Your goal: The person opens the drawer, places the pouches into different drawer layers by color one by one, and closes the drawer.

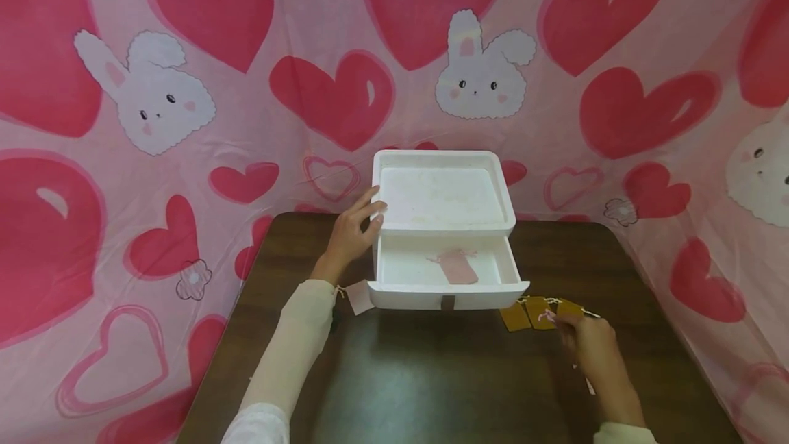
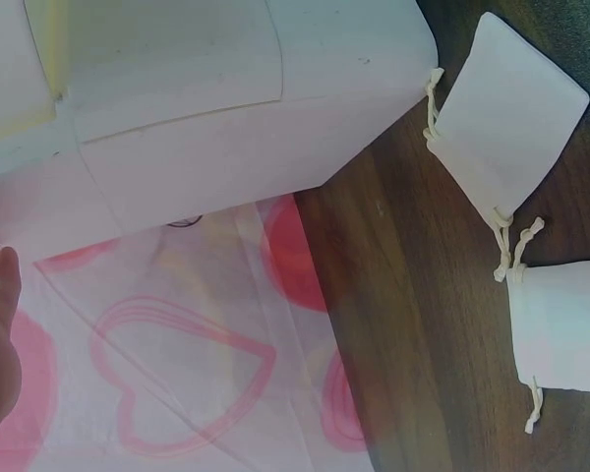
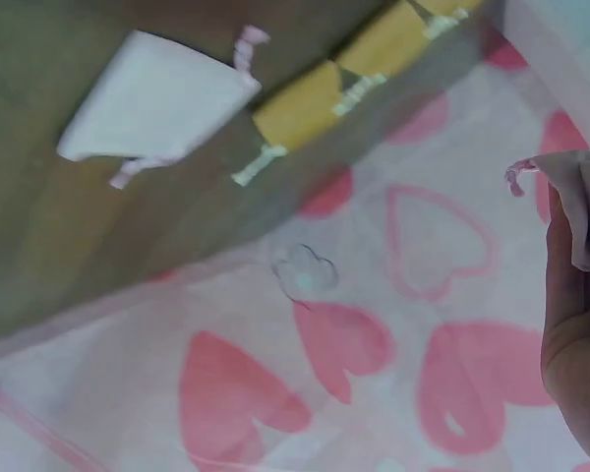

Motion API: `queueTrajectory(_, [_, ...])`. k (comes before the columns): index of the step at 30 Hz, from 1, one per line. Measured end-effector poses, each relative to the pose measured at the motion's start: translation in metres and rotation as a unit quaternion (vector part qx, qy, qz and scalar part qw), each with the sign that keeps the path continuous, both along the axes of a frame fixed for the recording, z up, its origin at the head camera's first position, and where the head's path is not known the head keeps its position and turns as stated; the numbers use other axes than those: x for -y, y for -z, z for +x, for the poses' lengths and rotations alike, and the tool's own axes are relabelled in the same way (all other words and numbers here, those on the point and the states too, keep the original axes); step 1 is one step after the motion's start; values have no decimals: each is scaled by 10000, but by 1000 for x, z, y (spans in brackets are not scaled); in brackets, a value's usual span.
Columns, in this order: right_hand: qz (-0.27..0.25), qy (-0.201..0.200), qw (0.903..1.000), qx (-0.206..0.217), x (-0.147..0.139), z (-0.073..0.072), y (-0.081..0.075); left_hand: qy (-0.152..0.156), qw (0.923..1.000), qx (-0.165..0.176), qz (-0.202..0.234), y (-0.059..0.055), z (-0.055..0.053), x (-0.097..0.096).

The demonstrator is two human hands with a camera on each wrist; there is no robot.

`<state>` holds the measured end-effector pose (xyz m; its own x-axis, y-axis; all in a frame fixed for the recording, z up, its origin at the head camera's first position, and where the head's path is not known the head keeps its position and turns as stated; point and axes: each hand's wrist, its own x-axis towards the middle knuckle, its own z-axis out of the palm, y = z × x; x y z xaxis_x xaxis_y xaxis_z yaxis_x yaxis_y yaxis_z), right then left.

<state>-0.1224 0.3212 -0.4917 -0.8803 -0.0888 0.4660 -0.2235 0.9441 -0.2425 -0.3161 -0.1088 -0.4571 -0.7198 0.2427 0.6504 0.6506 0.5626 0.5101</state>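
Note:
A white plastic drawer unit (image 1: pixel 507 211) with a tray-like top stands on the table, its drawer (image 1: pixel 394 262) pulled out toward me. Inside the drawer lies a pink drawstring pouch (image 1: pixel 458 268). My left hand (image 1: pixel 350 235) rests against the unit's left side, fingers extended along the wall. Over the table at the right, my right hand (image 1: pixel 594 341) pinches another pale pink drawstring pouch (image 3: pixel 570 187), its pink cord sticking out past the fingers. Just beyond that hand, several mustard-yellow pouches (image 1: pixel 516 316) lie in a row.
Two pale drawstring pouches (image 2: pixel 511 118) lie left of the unit, one largely hidden by my arm in the head view. Another pale pouch (image 3: pixel 157 98) is on the dark wooden table (image 1: pixel 394 375) near the yellow ones. A heart-patterned cloth (image 1: pixel 333 101) hangs behind.

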Motion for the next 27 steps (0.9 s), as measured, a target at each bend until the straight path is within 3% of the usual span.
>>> queueTrajectory(5, [-179,-154,9995,-202,6,-7,-22,-27,10000,-65,-23,0,-1,0])
queueTrajectory(17, [-222,-403,9966,-681,17,-32,-60,11,10000,-68,18,0,-1,0])
queueTrajectory(27, [-257,-559,9966,-555,28,-43,-81,38,10000,-15,-6,1,0,1])
